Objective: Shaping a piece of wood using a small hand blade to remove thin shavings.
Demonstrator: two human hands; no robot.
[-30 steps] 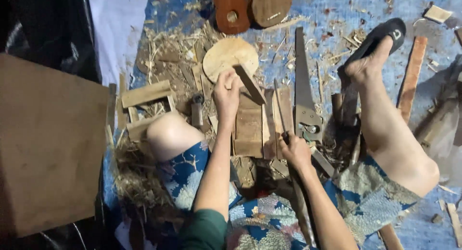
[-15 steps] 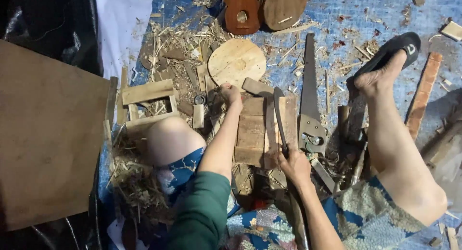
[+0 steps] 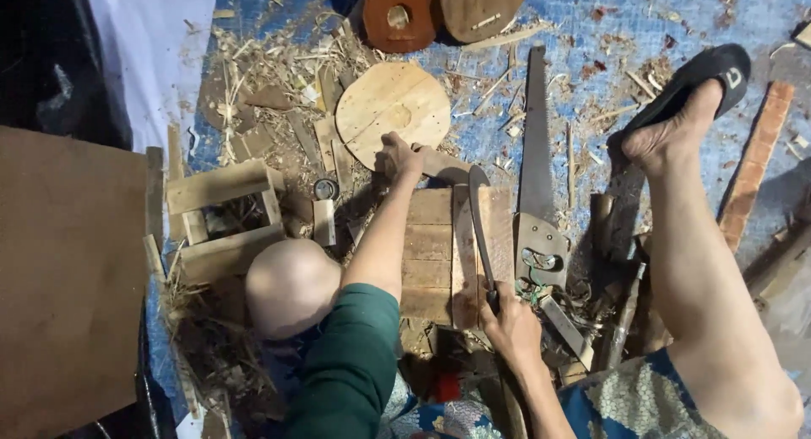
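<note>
My left hand (image 3: 397,156) grips a small wooden piece (image 3: 443,163) at the far end of a slatted wooden board (image 3: 431,253) on the ground. My right hand (image 3: 511,325) is closed on the handle of a curved dark blade (image 3: 479,228), which lies along the board with its tip touching the wooden piece. A round wooden disc (image 3: 397,109) lies just beyond my left hand.
A handsaw (image 3: 536,177) lies right of the board. My bare knee (image 3: 291,283) and my right leg with a black sandal (image 3: 701,80) flank the work. A small wooden frame (image 3: 220,215), shavings, two brown guitar-shaped pieces (image 3: 439,12) and a brown panel (image 3: 72,278) lie around.
The view has shifted and drawn closer. My left hand stays on the wooden piece. My right hand has brought the blade forward along the board to meet the piece.
</note>
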